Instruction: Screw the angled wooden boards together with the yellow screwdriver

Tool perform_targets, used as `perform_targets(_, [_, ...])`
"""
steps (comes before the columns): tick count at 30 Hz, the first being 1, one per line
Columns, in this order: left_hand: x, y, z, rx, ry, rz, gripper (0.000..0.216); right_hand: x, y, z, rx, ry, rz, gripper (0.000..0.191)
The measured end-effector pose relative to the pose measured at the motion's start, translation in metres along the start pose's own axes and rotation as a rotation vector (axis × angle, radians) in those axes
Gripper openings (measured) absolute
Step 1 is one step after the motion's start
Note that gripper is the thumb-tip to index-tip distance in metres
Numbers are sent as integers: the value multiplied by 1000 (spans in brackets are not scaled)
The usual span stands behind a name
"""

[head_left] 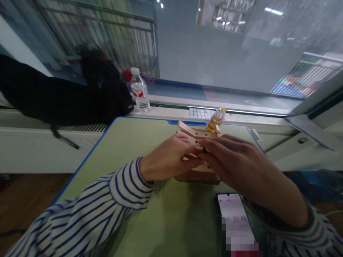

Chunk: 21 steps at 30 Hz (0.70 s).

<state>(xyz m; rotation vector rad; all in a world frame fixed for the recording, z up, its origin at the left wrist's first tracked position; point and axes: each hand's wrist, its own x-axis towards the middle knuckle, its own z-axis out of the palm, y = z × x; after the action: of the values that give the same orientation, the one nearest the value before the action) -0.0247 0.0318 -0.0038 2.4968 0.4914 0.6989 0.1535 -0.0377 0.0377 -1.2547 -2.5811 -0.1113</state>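
A pale wooden slatted piece (199,134) with dark round holes stands on the green table, partly hidden by both hands. My left hand (171,155) is closed at its left side, thumb and index finger reaching to its middle. From the right, my right hand (235,160) pinches a small black-and-yellow object (205,150) over the wood, close to the left fingertips. Most of that object is covered by fingers, so its kind does not show. Below the hands, the front wooden edge (198,176) rests on the tabletop.
A phone (235,217) showing a timer lies on the green table (144,139), near my right forearm. Behind the wood leans a clear bottle with a yellow label (215,119). On the sill stand a water bottle (140,92) and a black bag (107,89), before a window.
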Motion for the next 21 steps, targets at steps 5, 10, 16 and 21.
perform_targets(5, [0, 4, 2, 24, 75, -62, 17, 0, 2, -1, 5, 37, -7, 25])
perform_targets(10, [0, 6, 5, 36, 83, -69, 22, -2, 2, -6, 20, 55, 13, 37])
perform_targets(16, [-1, 7, 4, 95, 72, -67, 18, -6, 1, -11, 20, 91, -49, 39])
perform_targets(21, [0, 6, 3, 94, 39, -44, 21, -3, 3, -7, 36, -16, -76, 28])
